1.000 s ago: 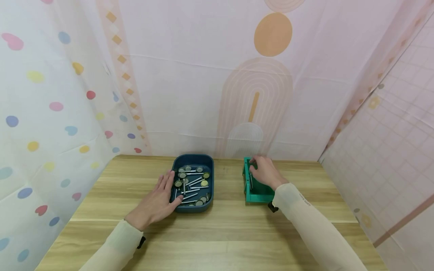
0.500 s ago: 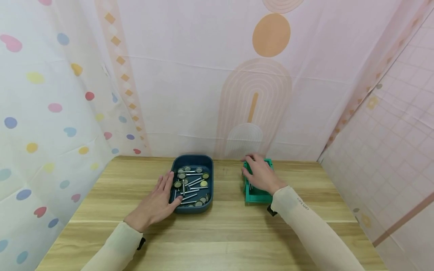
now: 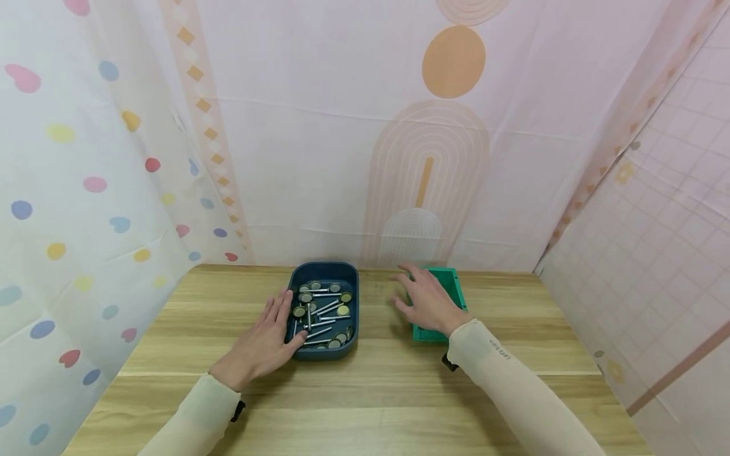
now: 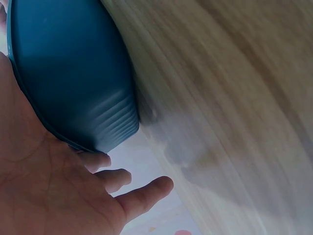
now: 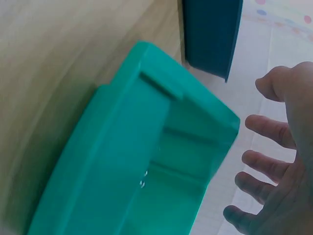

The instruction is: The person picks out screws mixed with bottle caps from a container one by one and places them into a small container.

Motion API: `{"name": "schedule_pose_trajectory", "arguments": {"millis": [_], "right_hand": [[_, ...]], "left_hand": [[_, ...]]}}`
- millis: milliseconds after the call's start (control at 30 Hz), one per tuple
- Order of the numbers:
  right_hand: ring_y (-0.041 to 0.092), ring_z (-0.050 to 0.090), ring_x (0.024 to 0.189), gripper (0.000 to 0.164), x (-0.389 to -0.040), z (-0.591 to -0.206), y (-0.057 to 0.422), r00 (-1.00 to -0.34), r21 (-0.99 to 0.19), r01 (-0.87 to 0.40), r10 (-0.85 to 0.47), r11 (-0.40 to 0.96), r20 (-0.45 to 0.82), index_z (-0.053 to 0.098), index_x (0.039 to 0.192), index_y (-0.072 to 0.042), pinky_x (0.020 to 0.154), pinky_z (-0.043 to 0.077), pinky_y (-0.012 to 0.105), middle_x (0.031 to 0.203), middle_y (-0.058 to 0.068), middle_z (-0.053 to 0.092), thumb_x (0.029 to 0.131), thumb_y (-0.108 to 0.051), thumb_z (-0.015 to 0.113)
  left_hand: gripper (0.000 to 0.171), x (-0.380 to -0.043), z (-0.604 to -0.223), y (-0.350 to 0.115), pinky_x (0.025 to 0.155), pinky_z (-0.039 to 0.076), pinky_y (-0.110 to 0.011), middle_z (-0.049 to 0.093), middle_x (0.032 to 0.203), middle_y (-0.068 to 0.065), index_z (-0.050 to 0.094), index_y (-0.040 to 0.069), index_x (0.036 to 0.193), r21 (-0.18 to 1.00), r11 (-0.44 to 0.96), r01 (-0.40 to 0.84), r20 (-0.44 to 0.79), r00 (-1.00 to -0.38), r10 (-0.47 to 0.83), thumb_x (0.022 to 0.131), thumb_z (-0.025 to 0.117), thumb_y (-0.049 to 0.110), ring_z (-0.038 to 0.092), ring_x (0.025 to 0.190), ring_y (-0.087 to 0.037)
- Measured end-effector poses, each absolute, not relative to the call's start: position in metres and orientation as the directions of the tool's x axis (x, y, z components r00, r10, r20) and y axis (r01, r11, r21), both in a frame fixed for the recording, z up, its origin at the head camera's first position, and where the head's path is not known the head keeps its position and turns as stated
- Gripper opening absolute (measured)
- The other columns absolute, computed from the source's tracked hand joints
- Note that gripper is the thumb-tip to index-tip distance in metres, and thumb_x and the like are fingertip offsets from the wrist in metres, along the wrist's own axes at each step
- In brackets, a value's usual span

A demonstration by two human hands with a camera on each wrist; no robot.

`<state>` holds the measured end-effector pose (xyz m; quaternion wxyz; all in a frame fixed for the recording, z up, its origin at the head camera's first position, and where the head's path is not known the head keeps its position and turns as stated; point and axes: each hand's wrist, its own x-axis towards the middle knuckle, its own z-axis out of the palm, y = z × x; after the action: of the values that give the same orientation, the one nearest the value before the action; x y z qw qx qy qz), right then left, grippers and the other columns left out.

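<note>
My left hand [image 3: 265, 342] rests along the left rim of a dark blue tray [image 3: 327, 270], fingers straight. Metal bottle caps [image 3: 343, 310] and long silvery screws [image 3: 327, 307] lie mixed inside that tray. In the left wrist view the palm [image 4: 54, 181] is against the tray's outer wall [image 4: 73, 58]. To the right, my right hand [image 3: 430, 303] hovers over the left side of a green bin [image 3: 454, 285], hiding part of it. The right wrist view shows its fingers [image 5: 266, 164] spread and holding nothing, with small shiny metal bits [image 5: 143, 181] down in the bin.
Both containers stand on a wood-grain table [image 3: 365, 405], near its back edge, with a strip of tabletop between them. Patterned cloth [image 3: 319, 158] hangs behind the table and at both sides.
My right hand has risen out of the green bin and shifted left, its fingers spreading apart. A screw seen in the bin earlier is now hidden behind the hand. The left hand has stayed put.
</note>
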<state>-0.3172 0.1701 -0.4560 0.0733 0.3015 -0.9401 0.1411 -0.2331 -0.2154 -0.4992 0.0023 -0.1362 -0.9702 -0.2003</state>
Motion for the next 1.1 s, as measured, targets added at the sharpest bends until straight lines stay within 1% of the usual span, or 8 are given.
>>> {"name": "schedule_pose_trajectory", "arguments": {"millis": [133,200,367,467,667,933,1000,1100], "right_hand": [[0.043,0.043,0.173,0.054,-0.316,-0.458,0.161,-0.801,-0.22,-0.598,-0.563,0.771,0.204,0.064,0.165,-0.01,0.141,0.032,0.075,0.185,0.019,0.045,0.118,-0.037,0.07],[0.044,0.039,0.176,0.054,-0.315,-0.458,0.157,-0.795,-0.22,-0.606,-0.573,0.764,0.202,0.064,0.165,-0.012,0.142,0.028,0.076,0.186,0.017,0.044,0.117,-0.037,0.071],[0.048,0.033,0.178,0.054,-0.316,-0.461,0.148,-0.767,-0.189,-0.64,-0.606,0.744,0.211,0.064,0.165,-0.014,0.143,0.024,0.077,0.186,0.015,0.046,0.117,-0.039,0.071],[0.047,0.032,0.179,0.056,-0.317,-0.461,0.141,-0.75,-0.172,-0.66,-0.626,0.731,0.214,0.064,0.166,-0.015,0.143,0.023,0.078,0.186,0.014,0.046,0.117,-0.043,0.069],[0.046,0.033,0.179,0.061,-0.318,-0.459,0.126,-0.73,-0.152,-0.682,-0.654,0.715,0.199,0.06,0.169,-0.017,0.143,0.026,0.076,0.189,0.01,0.042,0.118,-0.05,0.065],[0.039,0.033,0.18,0.064,-0.318,-0.451,0.105,-0.716,-0.179,-0.698,-0.682,0.694,0.148,0.055,0.174,-0.021,0.146,0.029,0.065,0.189,0.011,0.043,0.117,-0.048,0.068],[0.039,0.035,0.18,0.064,-0.319,-0.448,0.098,-0.709,-0.178,-0.705,-0.693,0.687,0.131,0.056,0.174,-0.021,0.146,0.03,0.064,0.188,0.011,0.044,0.117,-0.045,0.069],[0.037,0.041,0.177,0.063,-0.321,-0.443,0.087,-0.694,-0.169,-0.718,-0.713,0.675,0.1,0.057,0.173,-0.021,0.145,0.034,0.061,0.187,0.009,0.046,0.116,-0.041,0.072]], "left_hand": [[0.097,-0.233,-0.499,-0.216,0.142,0.028,-0.073,0.012,0.193,-0.032,0.014,-0.006,0.184,0.388,0.883,0.263,0.057,-0.964,0.261,0.119,0.061,0.048,0.017,0.178,-0.061],[0.097,-0.233,-0.498,-0.216,0.142,0.028,-0.073,0.012,0.193,-0.032,0.014,-0.006,0.184,0.388,0.884,0.262,0.057,-0.964,0.261,0.119,0.061,0.048,0.017,0.177,-0.062],[0.097,-0.233,-0.498,-0.216,0.142,0.027,-0.073,0.012,0.193,-0.032,0.014,-0.006,0.184,0.389,0.883,0.261,0.052,-0.964,0.263,0.119,0.061,0.048,0.017,0.177,-0.062],[0.097,-0.233,-0.497,-0.216,0.142,0.028,-0.073,0.013,0.193,-0.033,0.014,-0.006,0.184,0.389,0.884,0.26,0.05,-0.964,0.262,0.119,0.061,0.049,0.017,0.177,-0.062],[0.098,-0.233,-0.499,-0.217,0.141,0.028,-0.074,0.013,0.193,-0.033,0.015,-0.006,0.184,0.388,0.885,0.259,0.052,-0.964,0.26,0.119,0.061,0.05,0.018,0.177,-0.062],[0.098,-0.233,-0.499,-0.217,0.141,0.028,-0.074,0.012,0.193,-0.033,0.014,-0.006,0.184,0.391,0.883,0.259,0.054,-0.964,0.259,0.119,0.061,0.05,0.017,0.177,-0.062],[0.099,-0.233,-0.499,-0.217,0.14,0.029,-0.075,0.012,0.193,-0.033,0.014,-0.006,0.184,0.39,0.883,0.26,0.056,-0.964,0.259,0.119,0.061,0.051,0.017,0.177,-0.063],[0.098,-0.234,-0.499,-0.217,0.14,0.03,-0.076,0.01,0.194,-0.032,0.013,-0.005,0.185,0.39,0.884,0.258,0.056,-0.965,0.257,0.119,0.06,0.051,0.016,0.177,-0.063]]}}
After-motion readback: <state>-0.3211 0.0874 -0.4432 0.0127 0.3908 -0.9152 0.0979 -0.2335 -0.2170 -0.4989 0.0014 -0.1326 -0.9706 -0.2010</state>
